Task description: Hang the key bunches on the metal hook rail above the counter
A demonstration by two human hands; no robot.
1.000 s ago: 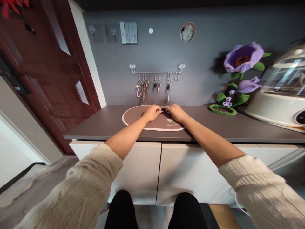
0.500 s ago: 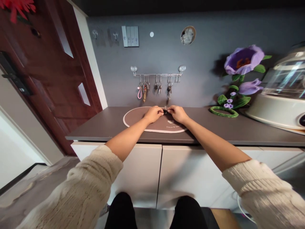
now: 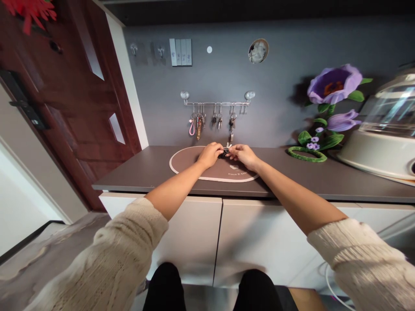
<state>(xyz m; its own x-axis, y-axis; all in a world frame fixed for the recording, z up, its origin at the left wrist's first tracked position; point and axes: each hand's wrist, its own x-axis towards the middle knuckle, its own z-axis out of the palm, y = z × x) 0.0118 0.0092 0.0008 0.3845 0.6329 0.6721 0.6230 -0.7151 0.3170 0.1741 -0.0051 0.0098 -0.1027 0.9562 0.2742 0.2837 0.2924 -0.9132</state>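
Observation:
Over the brown oval mat (image 3: pixel 184 162) with its pale border, my two hands meet at a small bunch of keys (image 3: pixel 223 153), dark with bits of shiny metal. My left hand (image 3: pixel 210 154) is closed, its fingertips pinching the dark part from the left. From the right, my right hand (image 3: pixel 243 154) grips the metal end between thumb and fingers. The fingers cover much of the bunch, so its exact parts are hard to make out. Above, a clear hook rail (image 3: pixel 217 103) carries several hanging key sets, one with a pink loop (image 3: pixel 192 127).
The mat lies on a dark countertop (image 3: pixel 129 170) above white cabinet doors (image 3: pixel 188 233). To the right stand a purple fabric flower (image 3: pixel 335 86) on a green ring base and a cream appliance (image 3: pixel 379 149) with a clear dome. A red-brown door (image 3: pixel 74 108) is at left.
The view has shifted slightly, so the scene sits a little lower and to the right. More of the dark bunch now shows between my hands, and my right fingers have changed position on it.

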